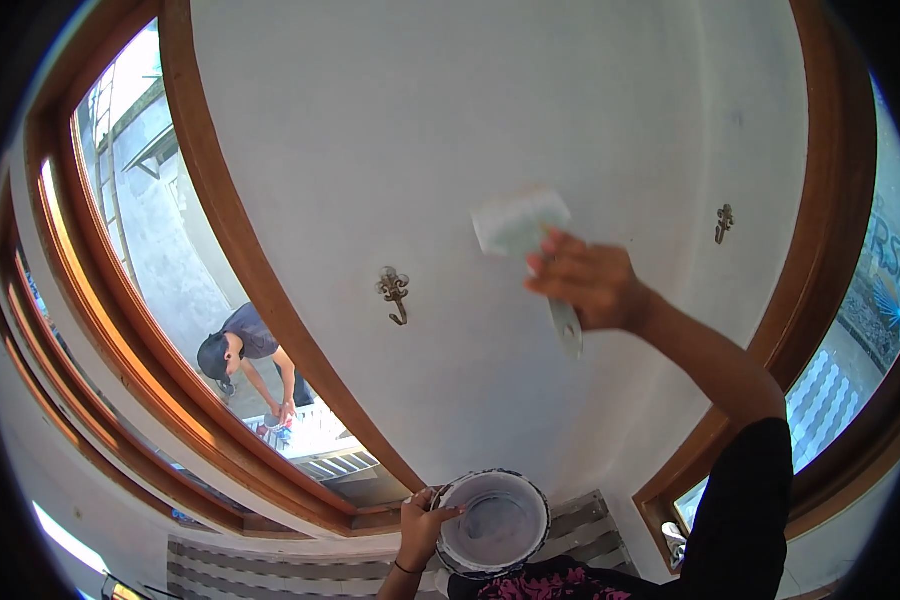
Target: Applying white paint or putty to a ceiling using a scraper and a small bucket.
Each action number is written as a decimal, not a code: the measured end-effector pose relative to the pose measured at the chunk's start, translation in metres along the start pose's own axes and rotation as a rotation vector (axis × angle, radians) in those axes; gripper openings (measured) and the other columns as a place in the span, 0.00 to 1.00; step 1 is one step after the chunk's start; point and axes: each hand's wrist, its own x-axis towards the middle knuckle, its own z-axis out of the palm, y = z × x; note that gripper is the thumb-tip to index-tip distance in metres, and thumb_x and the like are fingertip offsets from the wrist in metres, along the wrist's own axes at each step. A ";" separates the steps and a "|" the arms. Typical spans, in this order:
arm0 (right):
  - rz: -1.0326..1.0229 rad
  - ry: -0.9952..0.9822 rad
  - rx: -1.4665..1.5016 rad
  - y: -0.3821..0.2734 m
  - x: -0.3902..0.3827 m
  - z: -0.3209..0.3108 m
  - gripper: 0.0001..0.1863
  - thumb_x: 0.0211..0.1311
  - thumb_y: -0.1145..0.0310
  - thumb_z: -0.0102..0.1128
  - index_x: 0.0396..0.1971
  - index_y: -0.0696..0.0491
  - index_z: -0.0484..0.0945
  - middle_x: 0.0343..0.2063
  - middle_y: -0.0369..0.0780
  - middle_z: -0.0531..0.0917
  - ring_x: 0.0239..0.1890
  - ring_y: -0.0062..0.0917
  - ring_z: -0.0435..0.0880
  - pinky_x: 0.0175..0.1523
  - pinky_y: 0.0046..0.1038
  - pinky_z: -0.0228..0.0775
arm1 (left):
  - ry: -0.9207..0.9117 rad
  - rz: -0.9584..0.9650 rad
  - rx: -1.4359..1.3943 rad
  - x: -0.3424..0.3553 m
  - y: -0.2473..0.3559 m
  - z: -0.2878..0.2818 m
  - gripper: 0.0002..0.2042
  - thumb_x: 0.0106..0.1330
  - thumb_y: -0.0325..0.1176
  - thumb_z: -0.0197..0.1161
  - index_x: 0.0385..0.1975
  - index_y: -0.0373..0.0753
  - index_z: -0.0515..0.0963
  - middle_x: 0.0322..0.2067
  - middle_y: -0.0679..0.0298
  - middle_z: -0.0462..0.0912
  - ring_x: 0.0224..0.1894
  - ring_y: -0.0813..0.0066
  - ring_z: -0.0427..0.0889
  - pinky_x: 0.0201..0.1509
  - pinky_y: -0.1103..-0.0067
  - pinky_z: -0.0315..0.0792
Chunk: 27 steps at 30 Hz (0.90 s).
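Note:
My right hand (595, 280) is closed around the handle of a wide paintbrush (518, 222). Its pale, slightly blurred bristles lie at the white wall (450, 120), and the handle end sticks out below my fingers. Low in the head view, my left hand (425, 525) grips the rim of a paint bucket (495, 520), thumb over the edge. White paint coats the bucket's inside, with some pale paint at the bottom. Whether the bristles press on the wall cannot be told.
Two metal wall hooks, a left one (393, 294) and a right one (724, 223), stick out from the wall. Brown wooden frames (260, 270) border windows on both sides. Outside the left window a person (245, 345) in a dark cap bends over. Patterned floor tiles (260, 570) show below.

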 end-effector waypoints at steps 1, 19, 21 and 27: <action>0.007 -0.048 0.007 -0.011 -0.009 -0.002 0.08 0.48 0.73 0.70 0.31 0.50 0.85 0.36 0.35 0.87 0.43 0.33 0.88 0.55 0.34 0.81 | 0.008 -0.001 0.012 0.000 -0.002 -0.002 0.15 0.48 0.19 0.69 0.39 0.27 0.83 0.34 0.62 0.87 0.36 0.77 0.82 0.45 0.80 0.74; 0.218 -0.197 0.506 0.082 0.150 -0.053 0.07 0.54 0.77 0.72 0.34 0.55 0.85 0.30 0.36 0.87 0.31 0.16 0.84 0.34 0.21 0.77 | 0.027 0.004 -0.019 -0.005 -0.007 -0.001 0.13 0.49 0.20 0.68 0.37 0.28 0.83 0.32 0.62 0.86 0.34 0.78 0.81 0.43 0.81 0.74; 0.123 -0.149 0.360 0.104 0.181 -0.064 0.06 0.58 0.73 0.70 0.36 0.54 0.84 0.31 0.35 0.87 0.32 0.15 0.84 0.33 0.22 0.77 | 0.015 0.000 -0.018 -0.002 -0.004 0.002 0.13 0.48 0.20 0.68 0.37 0.28 0.83 0.32 0.62 0.86 0.35 0.78 0.81 0.43 0.81 0.74; -0.072 0.126 0.021 0.123 0.258 -0.098 0.05 0.55 0.77 0.68 0.32 0.58 0.85 0.29 0.44 0.88 0.28 0.32 0.86 0.36 0.31 0.78 | 0.003 0.004 0.011 0.005 -0.005 0.005 0.14 0.48 0.21 0.68 0.37 0.28 0.83 0.34 0.62 0.86 0.36 0.77 0.81 0.44 0.80 0.74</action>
